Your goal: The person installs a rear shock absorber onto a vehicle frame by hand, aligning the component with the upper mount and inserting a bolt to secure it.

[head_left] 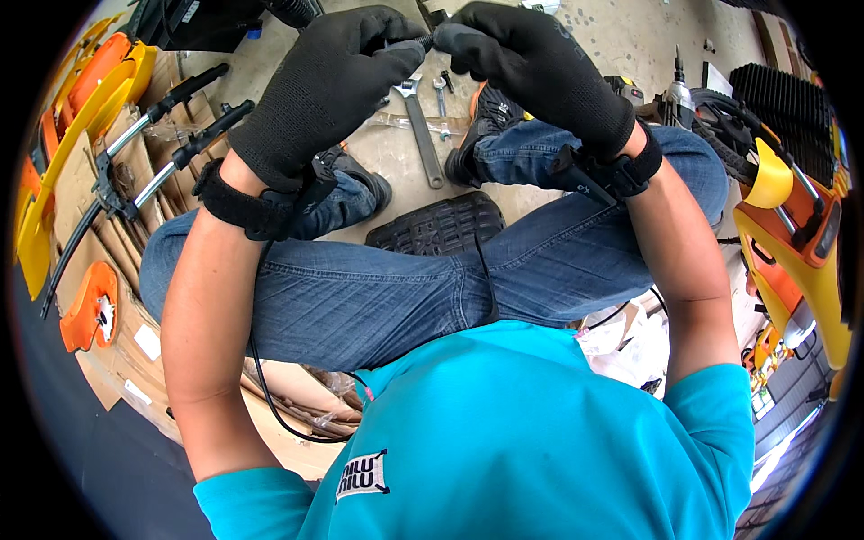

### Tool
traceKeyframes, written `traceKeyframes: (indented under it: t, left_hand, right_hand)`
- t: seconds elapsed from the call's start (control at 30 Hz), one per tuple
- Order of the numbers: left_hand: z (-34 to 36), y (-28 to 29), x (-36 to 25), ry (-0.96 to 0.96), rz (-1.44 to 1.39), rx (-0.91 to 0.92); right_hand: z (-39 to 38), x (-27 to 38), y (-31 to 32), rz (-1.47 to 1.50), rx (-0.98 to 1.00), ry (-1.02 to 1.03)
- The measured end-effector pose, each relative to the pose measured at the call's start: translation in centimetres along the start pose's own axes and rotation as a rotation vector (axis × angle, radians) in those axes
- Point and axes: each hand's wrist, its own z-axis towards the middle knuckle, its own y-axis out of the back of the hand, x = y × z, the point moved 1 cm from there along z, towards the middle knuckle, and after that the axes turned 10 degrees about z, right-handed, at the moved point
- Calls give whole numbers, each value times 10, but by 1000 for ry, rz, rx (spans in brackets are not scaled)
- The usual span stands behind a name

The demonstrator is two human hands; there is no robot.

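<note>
Both my hands wear black knit gloves and are raised in front of me, their fingertips almost meeting. With thumb and fingers, my left hand (pixel 333 85) pinches a dark threaded bolt (pixel 425 41). At the bolt's other end, the fingers of my right hand (pixel 531 72) are pressed together around it; any nut there is hidden by the glove. Below the hands, an adjustable wrench (pixel 419 139) lies on the concrete floor. A smaller wrench (pixel 440 95) and a small bolt (pixel 445 133) lie beside it.
A black ridged plastic piece (pixel 441 225) is on the floor between my legs. Flattened cardboard (pixel 126 342), tubes with black grips (pixel 166 180) and yellow-orange panels (pixel 108 81) are at left. A power drill (pixel 678 90) and a yellow-orange machine part (pixel 792 234) stand at right.
</note>
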Motion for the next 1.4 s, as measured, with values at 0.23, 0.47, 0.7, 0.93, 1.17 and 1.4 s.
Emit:
traceKeyframes:
  t: [0.23, 0.47, 0.7, 0.93, 1.17, 1.4]
  left_hand:
    - [5, -11, 10, -73, -24, -45]
    - [-1, -6, -1, -26, 18, 19]
    - [2, -7, 4, -32, 43, -27]
    - [4, -6, 1, -57, 44, -18]
    - [4, -4, 11, -18, 87, 50]
    - [1, 1, 5, -39, 49, 2]
  right_hand:
    - [2, 14, -2, 97, -83, 265]
    - [0, 4, -4, 82, -4, 53]
    - [2, 5, -4, 27, -13, 181]
    - [4, 4, -11, 97, -110, 242]
    - [9, 20, 21, 123, 223, 90]
    - [0, 39, -10, 191, -98, 216]
